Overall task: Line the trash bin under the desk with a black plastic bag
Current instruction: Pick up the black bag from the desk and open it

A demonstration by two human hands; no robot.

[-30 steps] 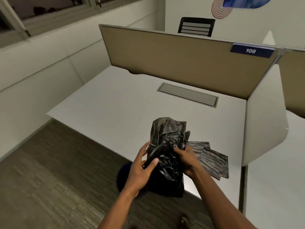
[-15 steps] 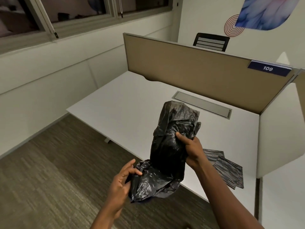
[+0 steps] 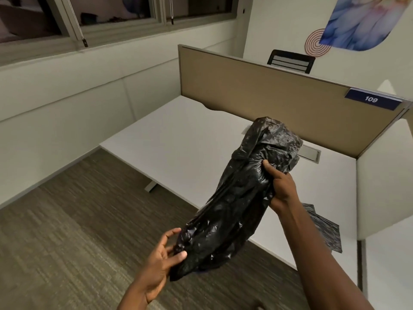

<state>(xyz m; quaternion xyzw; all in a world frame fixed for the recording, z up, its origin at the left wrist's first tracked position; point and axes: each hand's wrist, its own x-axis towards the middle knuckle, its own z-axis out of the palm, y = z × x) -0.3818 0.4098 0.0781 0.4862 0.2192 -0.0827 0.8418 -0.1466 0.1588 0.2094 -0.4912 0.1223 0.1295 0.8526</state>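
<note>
Here a crumpled black plastic bag point(image 3: 243, 198) hangs stretched on a slant between the two hands, glossy and full of fine creases, bunched into a long, lumpy roll that is thicker at its upper end. The right hand point(image 3: 282, 190) is closed around the bag's upper part, thumb pressed into the film, with a puffed knot of plastic bulging above the grip. The left hand point(image 3: 162, 261) sits lower and nearer the body, fingers partly curled and spread; thumb and fingertips pinch the bag's lower end, the palm loosely cupped rather than clenched. Beyond and under the right hand lies the smooth white counter point(image 3: 190, 148), flat and matte, with a rectangular grey cable flap point(image 3: 309, 152) half hidden behind the bag's top. Just right of the right forearm, a few flat folded bags point(image 3: 328, 233) with a dull, striped sheen rest on the counter. A tan fabric partition point(image 3: 257, 92) stands behind. Below the left hand is ribbed brown-grey carpet point(image 3: 78, 231)
</note>
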